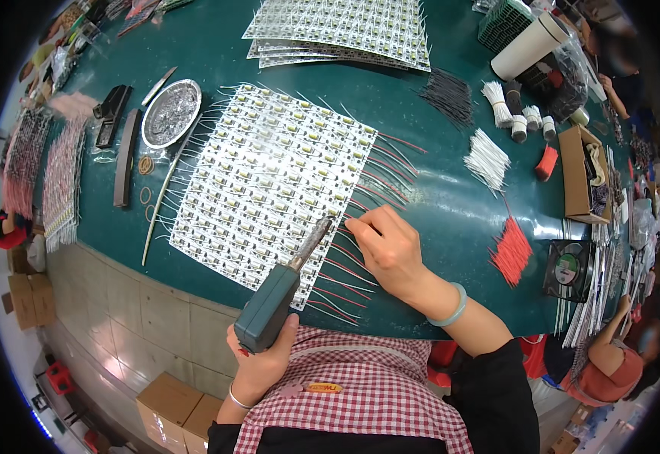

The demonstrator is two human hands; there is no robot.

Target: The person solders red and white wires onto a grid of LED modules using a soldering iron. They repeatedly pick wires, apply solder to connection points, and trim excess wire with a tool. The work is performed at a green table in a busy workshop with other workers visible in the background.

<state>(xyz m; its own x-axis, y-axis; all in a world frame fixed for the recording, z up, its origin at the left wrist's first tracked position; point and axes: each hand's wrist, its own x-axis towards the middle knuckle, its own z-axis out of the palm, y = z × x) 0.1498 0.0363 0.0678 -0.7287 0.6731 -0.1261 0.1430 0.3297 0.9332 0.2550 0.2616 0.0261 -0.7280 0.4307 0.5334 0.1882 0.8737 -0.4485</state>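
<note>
My left hand point(263, 367) is wrapped round the dark green handle of a soldering gun point(269, 304). The metal tip of the gun points up and rests at the right edge of a white circuit board panel point(262, 174), which lies slanted on the table. Rows of small yellowish and black parts cover this panel. At that same edge, close to the tip, my right hand point(392, 253) pinches a thin wire whose end is mostly hidden by the fingers. Red and white wires point(337, 287) stick out along the panel's right side, with pale wires on its left.
More panels point(337, 34) are stacked at the far side. A foil-lined bowl point(171, 113) stands left of the board. Bundles of black point(447, 97), white point(487, 161) and red wires point(511, 251) lie to the right, near a cardboard box point(583, 175) and a fan point(568, 271). Other people sit at far right.
</note>
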